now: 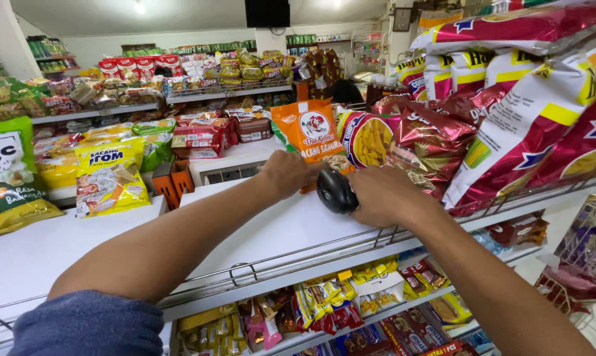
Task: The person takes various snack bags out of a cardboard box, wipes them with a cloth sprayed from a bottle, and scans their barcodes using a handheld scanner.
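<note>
- Centre frame: two hands meet on a white shelf (pixel 271 231); the right hand (pixel 381 196) has its fingers closed round one black scanner (pixel 336 191).
- The left hand (pixel 286 173) curls on one orange snack bag (pixel 313 135), just beside the scanner.
- Right: one round-windowed red bag (pixel 371 138).

Bare forearms, blue-grey sleeve (pixel 90 324) bunched at the left upper arm, no rings or watch

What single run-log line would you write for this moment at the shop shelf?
left hand: on orange snack bag | right hand: holding round black plastic device | surface: white shelf top | right of hands: red foil snack bags
</note>
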